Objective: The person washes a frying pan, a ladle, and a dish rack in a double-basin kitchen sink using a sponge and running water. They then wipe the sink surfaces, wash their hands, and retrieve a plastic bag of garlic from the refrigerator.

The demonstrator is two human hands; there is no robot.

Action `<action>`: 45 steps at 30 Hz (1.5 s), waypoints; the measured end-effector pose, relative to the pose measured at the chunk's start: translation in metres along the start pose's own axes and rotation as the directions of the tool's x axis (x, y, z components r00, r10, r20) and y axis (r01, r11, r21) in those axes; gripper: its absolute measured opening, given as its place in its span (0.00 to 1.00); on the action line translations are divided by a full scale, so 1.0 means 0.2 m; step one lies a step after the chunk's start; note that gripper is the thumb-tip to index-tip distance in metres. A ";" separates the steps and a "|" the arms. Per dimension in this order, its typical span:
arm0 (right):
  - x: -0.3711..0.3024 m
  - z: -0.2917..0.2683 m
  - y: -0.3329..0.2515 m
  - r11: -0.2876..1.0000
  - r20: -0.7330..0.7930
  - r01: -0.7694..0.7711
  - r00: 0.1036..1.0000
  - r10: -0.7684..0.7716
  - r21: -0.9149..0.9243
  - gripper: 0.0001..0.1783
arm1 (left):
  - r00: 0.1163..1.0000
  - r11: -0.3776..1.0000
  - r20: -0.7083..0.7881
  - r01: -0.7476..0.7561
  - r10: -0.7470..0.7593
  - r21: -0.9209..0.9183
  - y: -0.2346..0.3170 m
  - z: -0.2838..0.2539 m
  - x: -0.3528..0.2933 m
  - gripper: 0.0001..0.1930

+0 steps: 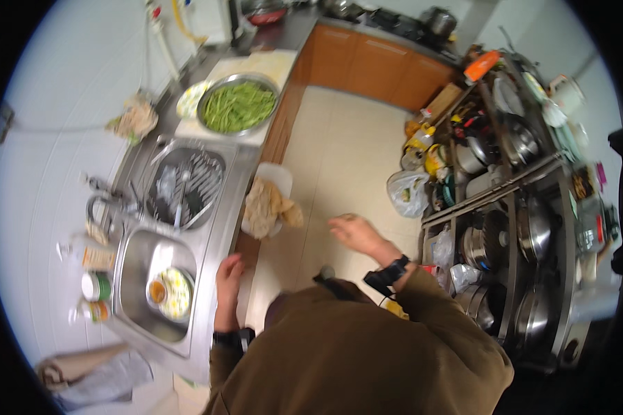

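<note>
My left hand (pixel 229 285) is beside the front edge of the steel sink counter (pixel 217 225), fingers loosely bent and nothing visible in it. Over the floor to the right is my right hand (pixel 356 234), apart from everything, its fingers slightly curled and somewhat blurred; I see nothing in it. Dark straps circle both wrists. In the near sink basin (pixel 127 294) sits a white patterned dish (pixel 181 294) with a small brownish cup or bowl (pixel 158 290) on it. A black rack or drainer (pixel 204 176) and a long-handled utensil (pixel 180 204) lie in the far basin.
A metal bowl of green beans (pixel 237 105) stands on the counter beyond the sink. Below the counter edge is a bin (pixel 277 176) with a beige bag (pixel 263 207). At right, a metal shelf (pixel 488 190) holds several pots; a plastic bag (pixel 408 194) lies by it.
</note>
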State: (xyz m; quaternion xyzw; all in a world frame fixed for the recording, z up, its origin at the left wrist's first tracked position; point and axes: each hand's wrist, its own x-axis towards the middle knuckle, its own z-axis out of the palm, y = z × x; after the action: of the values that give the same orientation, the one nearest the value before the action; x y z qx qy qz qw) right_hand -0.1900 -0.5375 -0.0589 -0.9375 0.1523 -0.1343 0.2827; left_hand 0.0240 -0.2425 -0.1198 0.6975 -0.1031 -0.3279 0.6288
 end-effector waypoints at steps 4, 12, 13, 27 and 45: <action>-0.26 -0.13 0.05 0.976 -0.092 -0.213 0.972 0.217 0.048 0.11 | 0.983 0.996 0.179 0.020 -0.035 0.086 0.02 0.20 0.07 0.12; -1.06 -0.10 -0.38 0.701 -0.330 -0.713 0.657 0.678 0.023 0.10 | 0.725 0.964 0.656 0.046 -0.212 0.261 0.02 0.56 0.10 0.13; -1.15 -0.06 -0.48 0.662 -0.387 -0.748 0.598 0.702 0.046 0.10 | 0.668 0.948 0.705 0.005 -0.240 0.318 0.00 0.59 0.10 0.13; -2.30 0.47 -1.64 0.231 -0.581 -0.918 0.000 0.814 0.323 0.09 | 0.036 0.813 0.871 -0.344 -0.489 0.471 -0.18 1.00 -1.00 0.11; -3.75 0.31 -2.85 -0.609 -0.862 -0.746 -0.095 0.498 -0.270 0.16 | -0.891 0.752 0.250 -0.139 -0.379 0.644 -0.36 1.01 -3.50 0.42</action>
State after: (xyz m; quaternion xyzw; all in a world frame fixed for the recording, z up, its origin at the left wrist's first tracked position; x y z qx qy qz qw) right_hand -0.7375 0.2170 0.0922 -0.4192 0.8531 0.1174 -0.2878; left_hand -0.6484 -0.0026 0.0439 -0.0493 -0.4171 -0.8891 -0.1820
